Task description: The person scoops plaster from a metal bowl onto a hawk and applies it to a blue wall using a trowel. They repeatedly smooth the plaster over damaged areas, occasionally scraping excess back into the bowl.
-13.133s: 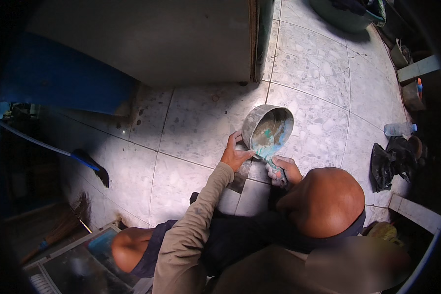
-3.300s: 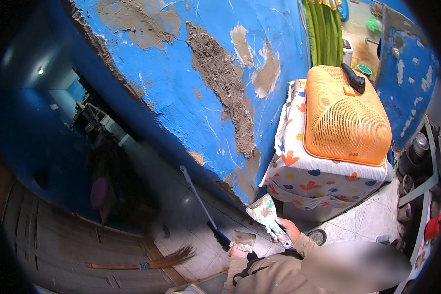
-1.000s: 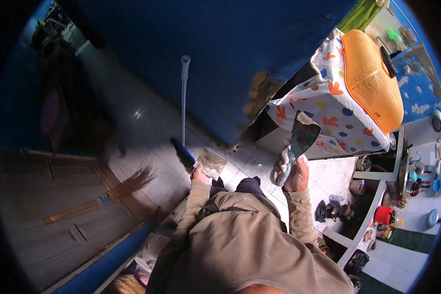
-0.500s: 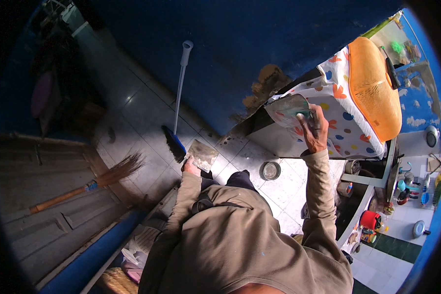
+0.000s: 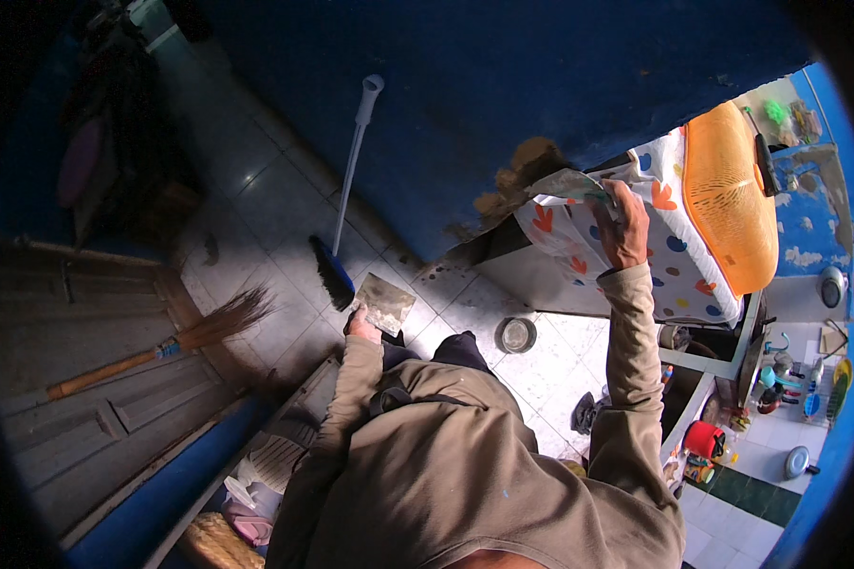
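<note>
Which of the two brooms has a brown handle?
The straw broom, with blue binding and spread brown bristles; the other broom has a whitish handle and blue head.

The pale tiled floor (image 5: 558,379) carries a round pan (image 5: 516,335), a blue-headed broom (image 5: 335,276) and a crumpled black bag (image 5: 586,414); a cloth-draped boxy cabinet (image 5: 539,283) bears an orange perforated food cover (image 5: 728,204).

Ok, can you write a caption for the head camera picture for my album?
Left fingers hold a flat square plate; right fingers grip a scraper near the patched blue wall.
</note>
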`<control>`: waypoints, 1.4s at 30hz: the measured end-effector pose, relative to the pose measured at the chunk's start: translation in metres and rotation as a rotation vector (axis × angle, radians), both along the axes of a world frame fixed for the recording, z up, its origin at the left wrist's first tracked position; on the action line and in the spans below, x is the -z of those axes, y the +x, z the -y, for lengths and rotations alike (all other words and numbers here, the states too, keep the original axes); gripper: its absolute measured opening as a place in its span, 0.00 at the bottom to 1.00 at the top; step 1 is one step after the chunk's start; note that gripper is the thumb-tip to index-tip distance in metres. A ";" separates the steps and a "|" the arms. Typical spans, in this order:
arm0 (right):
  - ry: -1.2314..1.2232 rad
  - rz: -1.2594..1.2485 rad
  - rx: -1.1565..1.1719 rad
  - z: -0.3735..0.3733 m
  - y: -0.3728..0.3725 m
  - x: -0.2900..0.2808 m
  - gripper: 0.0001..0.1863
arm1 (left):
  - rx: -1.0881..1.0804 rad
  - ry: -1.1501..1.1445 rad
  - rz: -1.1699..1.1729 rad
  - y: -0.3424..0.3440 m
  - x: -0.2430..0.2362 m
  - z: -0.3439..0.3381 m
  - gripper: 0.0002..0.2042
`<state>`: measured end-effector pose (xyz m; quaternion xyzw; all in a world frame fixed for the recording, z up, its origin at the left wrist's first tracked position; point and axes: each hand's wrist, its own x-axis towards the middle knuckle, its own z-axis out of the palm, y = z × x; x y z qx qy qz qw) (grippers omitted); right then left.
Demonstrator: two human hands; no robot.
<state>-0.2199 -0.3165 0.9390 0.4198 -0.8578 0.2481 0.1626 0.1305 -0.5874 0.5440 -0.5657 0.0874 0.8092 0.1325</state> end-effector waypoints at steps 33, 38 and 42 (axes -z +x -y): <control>-0.006 -0.149 0.030 -0.004 0.048 -0.064 0.11 | -0.349 -0.173 -0.057 -0.005 0.057 -0.033 0.23; 0.055 -0.251 0.068 0.004 0.056 -0.078 0.10 | -0.403 -0.215 -0.143 -0.010 0.056 -0.037 0.21; -0.075 -0.315 0.035 0.007 0.072 -0.086 0.10 | -0.427 -0.224 -0.194 -0.008 0.057 -0.036 0.21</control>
